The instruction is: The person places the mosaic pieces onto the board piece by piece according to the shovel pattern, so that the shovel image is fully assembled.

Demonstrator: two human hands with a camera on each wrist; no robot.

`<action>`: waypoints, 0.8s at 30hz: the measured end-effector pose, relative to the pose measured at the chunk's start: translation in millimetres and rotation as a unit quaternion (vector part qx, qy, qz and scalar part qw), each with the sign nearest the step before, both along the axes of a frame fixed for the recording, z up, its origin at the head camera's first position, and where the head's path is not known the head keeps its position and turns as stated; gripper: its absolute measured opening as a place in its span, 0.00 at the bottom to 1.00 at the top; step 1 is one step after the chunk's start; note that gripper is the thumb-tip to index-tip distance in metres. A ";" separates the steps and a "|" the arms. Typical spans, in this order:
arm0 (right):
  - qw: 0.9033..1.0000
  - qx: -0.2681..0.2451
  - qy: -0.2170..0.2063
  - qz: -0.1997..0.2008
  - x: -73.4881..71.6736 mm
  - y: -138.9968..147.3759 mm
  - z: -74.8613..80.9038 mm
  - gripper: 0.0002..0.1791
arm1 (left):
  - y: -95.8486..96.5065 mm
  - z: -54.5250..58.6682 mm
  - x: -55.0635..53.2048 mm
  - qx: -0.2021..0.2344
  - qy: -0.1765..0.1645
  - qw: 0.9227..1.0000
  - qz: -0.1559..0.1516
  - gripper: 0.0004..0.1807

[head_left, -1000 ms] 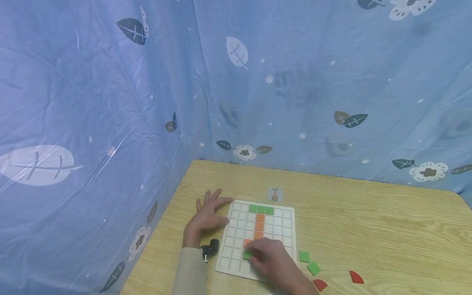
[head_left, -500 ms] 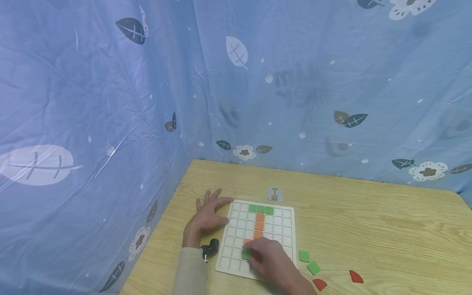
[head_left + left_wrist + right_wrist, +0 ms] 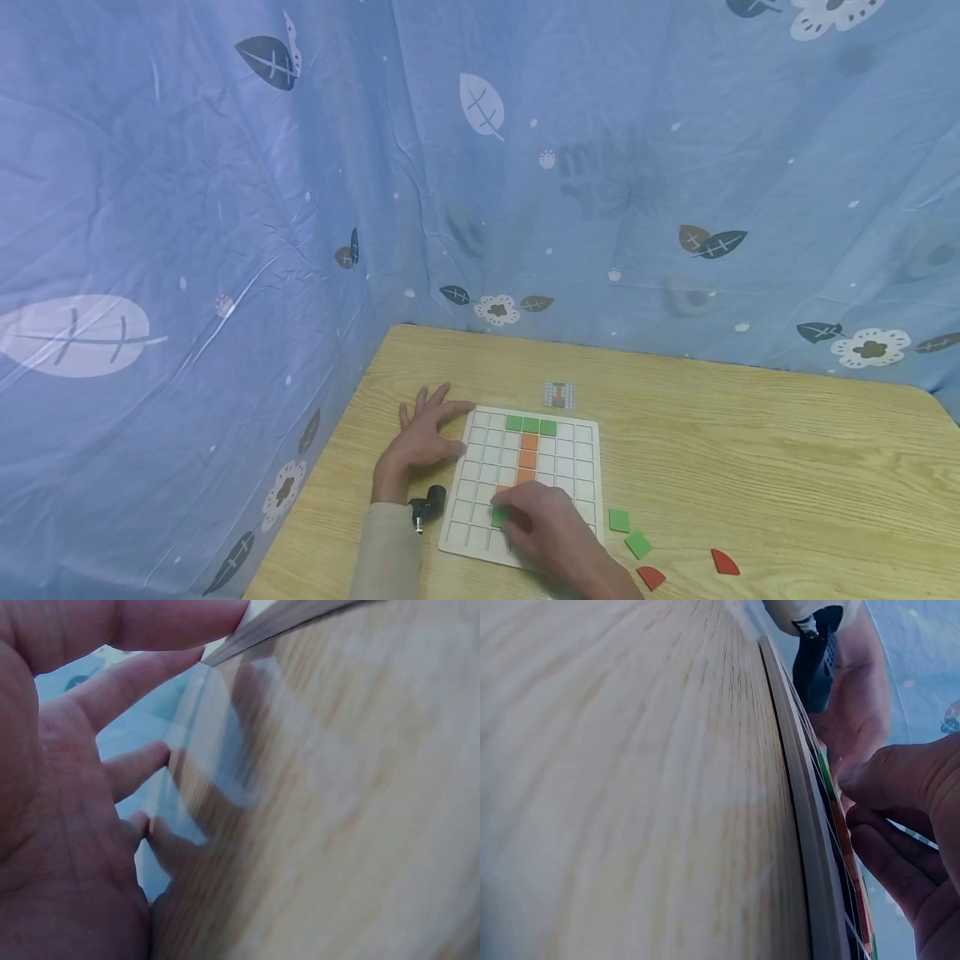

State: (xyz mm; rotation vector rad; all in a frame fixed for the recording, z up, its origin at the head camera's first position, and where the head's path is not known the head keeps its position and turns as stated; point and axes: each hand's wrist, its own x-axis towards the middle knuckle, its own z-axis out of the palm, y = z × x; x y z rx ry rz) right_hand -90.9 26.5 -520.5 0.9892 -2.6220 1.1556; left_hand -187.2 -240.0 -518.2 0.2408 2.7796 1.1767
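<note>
A white grid board (image 3: 573, 483) lies on the wooden table, with a row of green tiles (image 3: 531, 425) near its far edge and a column of orange tiles (image 3: 528, 459) below them. At its left edge my left hand (image 3: 420, 442) rests with fingers spread, thumb and index fingertip touching the rim; the left wrist view shows its open palm (image 3: 67, 817). Over the board's near half, my right hand (image 3: 551, 525) is curled, thumb and forefinger at a green square tile (image 3: 500, 517) that it partly hides. In the right wrist view the thumb (image 3: 870, 780) is close against the board.
Two green tiles (image 3: 628, 533) and two red quarter-round pieces (image 3: 725, 562) lie right of the board. A small pattern card (image 3: 559, 395) lies beyond it. A black device (image 3: 429, 505) is at the left wrist. Blue patterned curtain (image 3: 615, 167) surrounds the table.
My right hand has shifted very slightly to the left over the board, with the green tile at its fingertips. The left hand has not moved.
</note>
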 end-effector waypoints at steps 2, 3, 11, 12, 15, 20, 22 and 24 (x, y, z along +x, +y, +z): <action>1.000 -0.016 0.009 0.004 -0.1 1.5 -1.4 0.17 | 0.0 0.2 0.1 0.000 0.000 1.000 0.000 0.40; 1.000 -0.024 0.016 0.007 -0.2 2.6 -2.3 0.17 | 0.1 0.5 0.2 0.000 0.000 1.000 0.000 0.40; 0.994 -0.088 0.053 0.032 -0.3 21.8 -6.9 0.18 | 1.1 2.0 1.0 -0.002 -0.002 1.000 -0.002 0.40; 0.993 -0.102 0.047 0.037 0.0 25.7 -6.4 0.18 | 1.1 2.0 1.1 -0.001 -0.001 1.000 -0.002 0.40; 0.991 -0.129 -0.001 0.033 2.4 39.7 -1.8 0.17 | 1.3 2.6 1.5 0.002 -0.001 1.000 -0.002 0.40; 0.990 -0.089 -0.107 -0.037 6.1 68.8 11.8 0.14 | 1.0 1.5 0.8 -0.001 0.002 1.000 0.000 0.40; 0.988 -0.059 -0.125 -0.070 7.1 81.3 15.2 0.14 | 1.0 0.7 0.3 -0.001 0.002 1.000 0.000 0.40; 0.985 -0.044 -0.134 -0.098 8.0 93.5 16.1 0.15 | 0.8 0.4 0.2 0.001 0.002 1.000 0.000 0.40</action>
